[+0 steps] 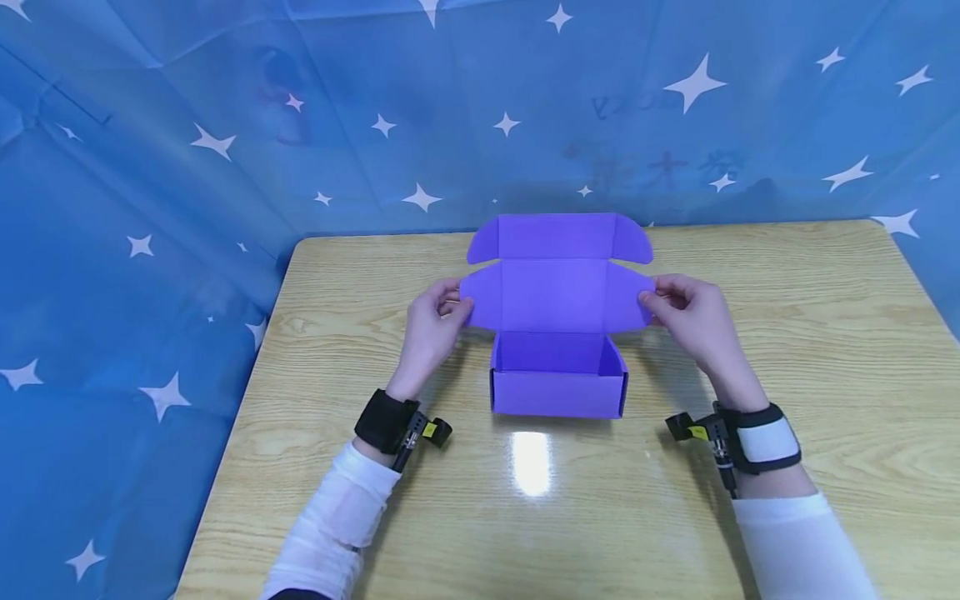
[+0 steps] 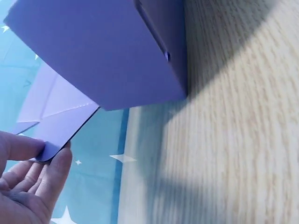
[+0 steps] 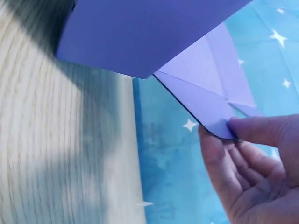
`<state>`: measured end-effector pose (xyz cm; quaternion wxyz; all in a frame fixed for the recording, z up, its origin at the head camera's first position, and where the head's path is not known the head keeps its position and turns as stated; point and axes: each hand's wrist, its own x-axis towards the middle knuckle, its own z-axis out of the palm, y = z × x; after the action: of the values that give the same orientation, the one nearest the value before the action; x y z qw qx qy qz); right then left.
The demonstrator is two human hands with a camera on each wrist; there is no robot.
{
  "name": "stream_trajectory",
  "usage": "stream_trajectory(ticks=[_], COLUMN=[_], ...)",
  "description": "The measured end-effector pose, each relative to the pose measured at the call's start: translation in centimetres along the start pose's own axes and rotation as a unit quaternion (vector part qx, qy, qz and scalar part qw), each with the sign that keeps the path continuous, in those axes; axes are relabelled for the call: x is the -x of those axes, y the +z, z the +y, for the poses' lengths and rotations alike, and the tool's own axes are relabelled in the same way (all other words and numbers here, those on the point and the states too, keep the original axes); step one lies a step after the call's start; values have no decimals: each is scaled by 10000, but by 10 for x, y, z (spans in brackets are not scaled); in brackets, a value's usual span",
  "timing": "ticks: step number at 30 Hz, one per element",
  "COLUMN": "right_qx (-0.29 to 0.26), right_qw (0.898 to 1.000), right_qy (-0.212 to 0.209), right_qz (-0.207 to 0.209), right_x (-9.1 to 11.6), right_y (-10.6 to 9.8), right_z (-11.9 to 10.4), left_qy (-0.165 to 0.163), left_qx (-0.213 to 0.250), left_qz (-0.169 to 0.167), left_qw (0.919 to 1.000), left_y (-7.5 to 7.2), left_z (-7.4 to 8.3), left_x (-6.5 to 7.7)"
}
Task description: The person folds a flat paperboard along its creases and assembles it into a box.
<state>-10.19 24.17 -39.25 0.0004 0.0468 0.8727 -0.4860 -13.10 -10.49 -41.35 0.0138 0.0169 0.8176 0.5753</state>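
Observation:
A purple cardboard box (image 1: 557, 393) stands on the table with its lid (image 1: 553, 296) raised at the back. The lid has a front flap with two rounded ears at its top and a side flap on each side. My left hand (image 1: 435, 321) pinches the left side flap (image 2: 63, 126) between thumb and fingers. On the other side, my right hand (image 1: 690, 315) pinches the right side flap (image 3: 201, 100) the same way. Both wrist views show the box's outer side walls close by. The visible part of the box's inside holds nothing.
The box stands on a wood-grain table (image 1: 337, 333), whose back edge runs behind the lid. A blue cloth (image 1: 465, 100) with white stars hangs behind and to the left. Each wrist wears a strapped camera, the left camera (image 1: 442, 432) and the right camera (image 1: 681, 427).

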Motion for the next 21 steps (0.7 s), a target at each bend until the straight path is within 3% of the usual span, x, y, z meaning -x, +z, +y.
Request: stream_trajectory(ticks=[3, 7, 15, 21], right_qx=[107, 73, 23, 229], right_qw=[9982, 9934, 9859, 9834], right_qy=[-414, -794, -1082, -1203], right_qz=[423, 826, 1278, 1339], right_x=[3, 6, 14, 18], right_y=[1, 5, 10, 11], right_z=[-1, -1, -2, -4], left_qy=[318, 498, 762, 761], left_qx=[31, 270, 408, 503], left_qz=[207, 353, 622, 842], left_qw=[9993, 9978, 9943, 9923], left_y=[1, 2, 7, 11], left_z=[3, 5, 6, 3], left_x=[2, 5, 8, 7])
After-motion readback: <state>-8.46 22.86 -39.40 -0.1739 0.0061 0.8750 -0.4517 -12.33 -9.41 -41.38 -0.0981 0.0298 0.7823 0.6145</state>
